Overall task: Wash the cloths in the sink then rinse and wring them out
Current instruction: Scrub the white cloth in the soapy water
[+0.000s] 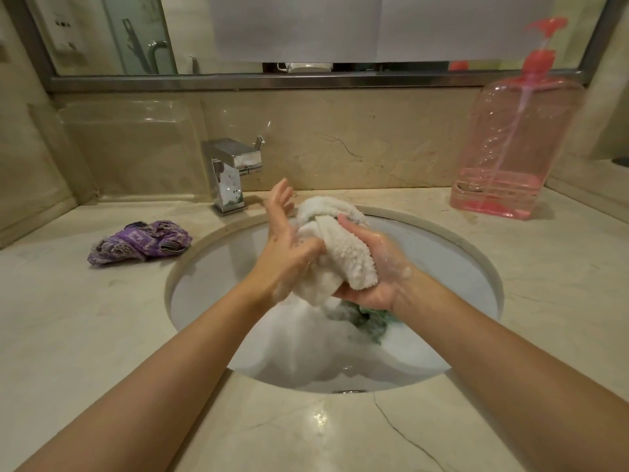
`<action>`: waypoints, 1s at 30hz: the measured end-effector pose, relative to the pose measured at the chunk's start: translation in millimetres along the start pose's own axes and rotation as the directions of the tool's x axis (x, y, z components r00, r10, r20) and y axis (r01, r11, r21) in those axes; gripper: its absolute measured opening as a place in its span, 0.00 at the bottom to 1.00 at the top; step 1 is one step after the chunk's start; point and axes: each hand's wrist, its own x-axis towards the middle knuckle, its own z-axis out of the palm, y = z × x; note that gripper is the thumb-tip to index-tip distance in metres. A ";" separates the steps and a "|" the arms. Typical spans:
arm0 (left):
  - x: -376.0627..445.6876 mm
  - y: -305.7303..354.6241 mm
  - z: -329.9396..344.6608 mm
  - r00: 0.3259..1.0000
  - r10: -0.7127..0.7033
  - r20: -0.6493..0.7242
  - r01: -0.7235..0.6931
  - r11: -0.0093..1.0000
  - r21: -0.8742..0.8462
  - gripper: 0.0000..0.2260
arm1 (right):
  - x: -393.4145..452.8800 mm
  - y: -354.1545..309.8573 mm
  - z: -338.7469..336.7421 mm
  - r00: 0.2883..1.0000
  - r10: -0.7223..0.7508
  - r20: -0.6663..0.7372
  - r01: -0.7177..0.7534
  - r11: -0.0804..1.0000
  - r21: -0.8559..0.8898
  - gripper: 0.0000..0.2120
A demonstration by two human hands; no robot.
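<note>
A fluffy white cloth (343,253) is bunched up above the round sink (483,257). My right hand (377,270) grips it from below and the right, fingers curled round the fabric. My left hand (284,240) presses against its left side with straight fingers pointing up, soap foam on the wrist. A green cloth (367,320) lies in the foamy water under my right hand, partly hidden. A purple patterned cloth (139,241) sits crumpled on the counter left of the sink.
A chrome faucet (233,175) stands behind the sink at the left, no water running. A large pink pump bottle (510,144) stands at the back right. The marble counter (85,335) surrounds the basin, with a mirror above the backsplash.
</note>
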 end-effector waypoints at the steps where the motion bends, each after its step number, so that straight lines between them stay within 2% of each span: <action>1: -0.4 -0.4 -0.7 0.998 0.061 0.028 -0.061 0.998 -0.005 0.41 | -0.1 -0.6 0.2 1.000 0.017 0.007 -0.017 1.000 -0.020 0.20; 4: 0.6 -0.2 -3.3 0.971 0.229 0.066 -0.232 0.972 0.039 0.38 | -3.8 -2.5 0.7 0.995 0.082 0.058 -0.080 0.996 -0.045 0.16; 7: 0.4 -2.3 -6.6 0.928 0.328 0.178 -0.344 0.937 0.068 0.37 | -9.1 -4.7 0.1 0.986 0.127 0.104 -0.113 0.984 -0.135 0.18; 10: 0.5 -4.3 -8.7 0.899 0.351 0.262 -0.398 0.905 0.152 0.39 | -9.4 -7.9 -4.2 0.987 0.151 0.055 -0.138 0.972 -0.190 0.29; 12: 0.4 -5.0 -5.3 0.907 0.337 0.253 -0.403 0.868 0.289 0.37 | -6.5 -9.0 -9.9 0.987 0.159 0.005 -0.156 0.978 -0.139 0.39; 14: -0.9 -2.9 0.8 0.929 0.320 0.188 -0.371 0.786 0.494 0.34 | -5.0 -8.1 -11.1 0.983 0.176 -0.048 -0.179 0.981 -0.076 0.43; 17: -1.2 1.7 9.7 0.944 0.312 0.108 -0.305 0.699 0.647 0.28 | -6.5 -7.0 -6.2 0.980 0.176 -0.091 -0.181 0.982 -0.047 0.41; 19: 1.9 2.5 14.5 0.968 0.240 0.069 -0.218 0.679 0.701 0.26 | -5.2 -4.2 1.1 0.971 0.139 -0.192 -0.148 0.988 -0.034 0.33; 20: 3.5 3.2 17.0 0.985 0.168 0.049 -0.151 0.673 0.724 0.24 | -2.5 -1.2 4.8 0.959 0.096 -0.267 -0.122 0.989 -0.080 0.27; 22: 5.8 3.9 21.3 1.000 0.022 -0.016 -0.004 0.697 0.717 0.19 | 3.5 6.3 12.2 0.896 -0.074 -0.438 -0.065 0.954 -0.293 0.18; 24: 6.3 3.5 24.6 0.994 -0.092 -0.050 0.102 0.749 0.655 0.18 | 8.2 11.8 16.5 0.760 -0.336 -0.556 -0.044 0.827 -0.560 0.17; 26: 7.5 1.7 24.0 0.971 -0.221 -0.091 0.234 0.800 0.553 0.17 | 9.1 12.7 17.3 0.673 -0.558 -0.485 0.004 0.659 -0.752 0.17; 28: 12.1 -5.4 21.9 0.940 -0.327 -0.099 0.334 0.817 0.471 0.15 | 9.3 12.0 14.8 0.654 -0.671 -0.351 0.074 0.518 -0.852 0.20; 30: 18.0 -15.7 20.4 0.929 -0.360 -0.084 0.355 0.805 0.474 0.12 | 11.9 10.4 11.0 0.651 -0.729 -0.212 0.092 0.353 -0.931 0.23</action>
